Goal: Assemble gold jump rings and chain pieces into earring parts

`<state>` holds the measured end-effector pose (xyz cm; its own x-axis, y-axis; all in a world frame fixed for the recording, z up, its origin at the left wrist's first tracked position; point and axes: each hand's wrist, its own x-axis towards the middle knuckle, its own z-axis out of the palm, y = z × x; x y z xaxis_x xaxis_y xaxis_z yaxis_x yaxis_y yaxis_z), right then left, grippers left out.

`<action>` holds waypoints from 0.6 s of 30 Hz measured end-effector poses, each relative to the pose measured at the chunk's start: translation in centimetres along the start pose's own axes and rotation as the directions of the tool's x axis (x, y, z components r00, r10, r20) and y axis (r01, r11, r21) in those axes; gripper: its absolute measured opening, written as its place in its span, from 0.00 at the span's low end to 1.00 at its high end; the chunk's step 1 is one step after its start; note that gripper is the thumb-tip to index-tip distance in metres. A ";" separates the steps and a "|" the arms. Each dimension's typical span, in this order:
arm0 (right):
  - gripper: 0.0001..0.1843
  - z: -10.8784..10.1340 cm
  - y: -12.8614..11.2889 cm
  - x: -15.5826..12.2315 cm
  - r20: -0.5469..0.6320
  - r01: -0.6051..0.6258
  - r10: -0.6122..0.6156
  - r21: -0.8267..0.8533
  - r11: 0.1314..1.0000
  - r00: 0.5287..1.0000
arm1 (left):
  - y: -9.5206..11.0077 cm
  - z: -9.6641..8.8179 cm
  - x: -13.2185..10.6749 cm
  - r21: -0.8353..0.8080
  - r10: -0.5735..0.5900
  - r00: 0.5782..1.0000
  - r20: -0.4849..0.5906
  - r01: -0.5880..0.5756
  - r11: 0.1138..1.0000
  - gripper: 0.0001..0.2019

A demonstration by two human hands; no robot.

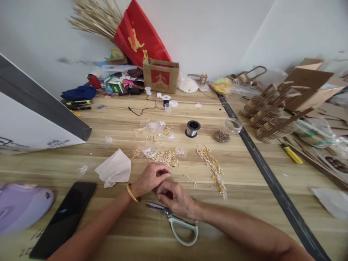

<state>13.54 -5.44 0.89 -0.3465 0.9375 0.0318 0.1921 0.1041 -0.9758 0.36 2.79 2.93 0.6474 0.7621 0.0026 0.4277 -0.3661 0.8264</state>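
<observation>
My left hand (150,178), with a gold bangle on the wrist, is curled in a pinch on the wooden table (244,188), right by a pile of small gold beads and findings (164,157). My right hand (175,197) is closed beside it, fingertips meeting the left hand's. What they hold is too small to make out. A thin bead strand (190,179) lies just right of the hands. Scissors with pale green handles (176,221) lie under my right wrist. A heap of finished gold chains (214,170) lies to the right.
A black phone (63,217) and a crumpled white tissue (114,169) lie to the left. A spool of clear thread (192,128), a bead dish (222,136) and a small jar (233,125) stand further back. Wooden baskets (269,112), a yellow cutter (292,154) and a cardboard box (161,75) crowd the far side.
</observation>
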 end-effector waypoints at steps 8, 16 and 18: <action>0.05 -0.1 -0.1 -0.1 0.015 -0.017 0.017 0.010 1.000 1.000 | -0.2 0.6 2.4 0.387 0.240 0.968 0.080 -0.252 0.887 0.08; 0.05 0.0 0.0 -0.1 0.013 -0.015 0.015 -0.007 1.000 1.000 | -1.3 1.3 3.6 0.519 0.336 0.931 0.145 -0.361 0.775 0.10; 0.05 0.0 0.0 -0.1 0.010 -0.019 0.019 -0.001 1.000 1.000 | -1.4 1.3 3.7 0.514 0.346 0.927 0.142 -0.368 0.775 0.11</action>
<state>13.58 -5.51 0.91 -0.3515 0.9361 0.0111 0.1999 0.0866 -0.9760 2.93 5.43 1.07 0.8379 0.5044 0.2088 0.4175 -0.8385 0.3501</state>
